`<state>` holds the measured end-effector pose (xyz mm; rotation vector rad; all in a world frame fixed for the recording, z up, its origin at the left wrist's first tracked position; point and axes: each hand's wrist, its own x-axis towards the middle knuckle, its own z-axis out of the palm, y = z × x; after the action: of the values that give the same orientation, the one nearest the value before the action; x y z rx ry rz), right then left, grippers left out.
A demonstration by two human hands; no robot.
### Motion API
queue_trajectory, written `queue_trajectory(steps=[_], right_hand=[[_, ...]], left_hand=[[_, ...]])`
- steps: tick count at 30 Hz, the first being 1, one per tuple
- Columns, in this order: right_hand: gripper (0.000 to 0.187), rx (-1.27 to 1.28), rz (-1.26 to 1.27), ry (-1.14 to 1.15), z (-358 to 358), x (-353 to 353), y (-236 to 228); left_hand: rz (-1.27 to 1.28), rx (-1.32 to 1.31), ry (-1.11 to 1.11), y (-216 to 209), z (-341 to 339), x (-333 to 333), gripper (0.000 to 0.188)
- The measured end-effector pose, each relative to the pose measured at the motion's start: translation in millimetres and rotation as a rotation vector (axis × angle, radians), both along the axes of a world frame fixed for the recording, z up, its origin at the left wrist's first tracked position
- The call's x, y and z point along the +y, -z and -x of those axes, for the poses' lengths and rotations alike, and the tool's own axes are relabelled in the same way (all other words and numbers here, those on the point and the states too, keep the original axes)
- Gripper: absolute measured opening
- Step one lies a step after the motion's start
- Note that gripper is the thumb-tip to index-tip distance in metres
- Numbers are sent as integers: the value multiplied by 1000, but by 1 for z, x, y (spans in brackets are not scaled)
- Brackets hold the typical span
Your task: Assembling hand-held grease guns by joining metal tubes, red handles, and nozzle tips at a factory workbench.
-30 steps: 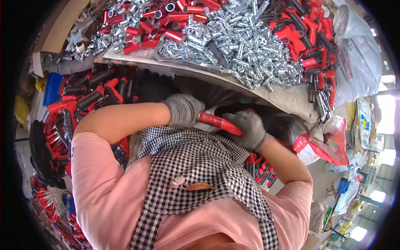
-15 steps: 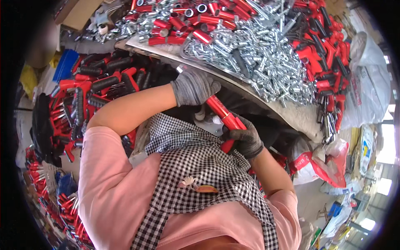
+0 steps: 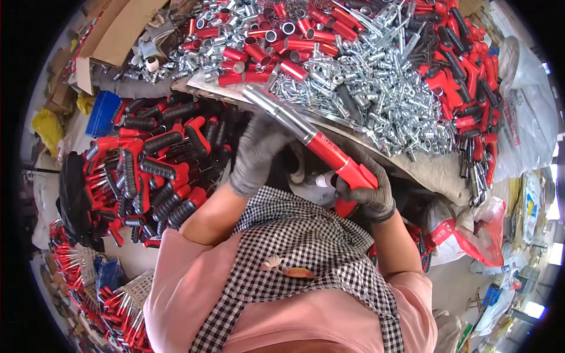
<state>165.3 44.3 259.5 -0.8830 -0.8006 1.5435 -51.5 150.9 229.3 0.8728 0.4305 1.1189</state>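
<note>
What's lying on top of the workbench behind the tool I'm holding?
On the workbench lie heaps of silver metal fittings, short red tubes and red-and-black handles. The tool, gripped by left hand and right hand, covers the near edge, and the heaps bury the surface.

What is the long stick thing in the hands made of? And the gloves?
The tool looks like metal: its upper half is shiny silver and mirror-like, probably plated steel; the lower half is glossy red, painted or plastic, hard to tell. The gloves on the left hand and right hand look like grey knitted fabric, matte, perhaps rubber-coated.
</note>
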Motion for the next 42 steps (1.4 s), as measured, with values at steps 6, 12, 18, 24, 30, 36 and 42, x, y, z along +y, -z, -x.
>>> queue_trajectory(steps=[6,12,18,24,30,36,42], right_hand=[[94,63,17,-124,3,6,4],[99,-1032,-430,-346,31,16,11],[61,-1651,-311,127,-7,98,-16],[54,-2136,100,-165,-9,170,0],[48,-1448,-73,87,-27,146,-29],[19,-500,-129,-131,-14,84,-34],[31,-808,-776,-285,-16,71,-21]], left_hand=[[-105,-14,73,-3,-21,-10,56],[171,-382,81,-19,-6,24,58],[73,218,680,-14,21,22,55],[18,222,1024,40,5,24,46],[-25,292,792,-2,7,12,40],[-319,492,449,-8,-7,3,37],[-680,552,470,4,-13,1,35]])
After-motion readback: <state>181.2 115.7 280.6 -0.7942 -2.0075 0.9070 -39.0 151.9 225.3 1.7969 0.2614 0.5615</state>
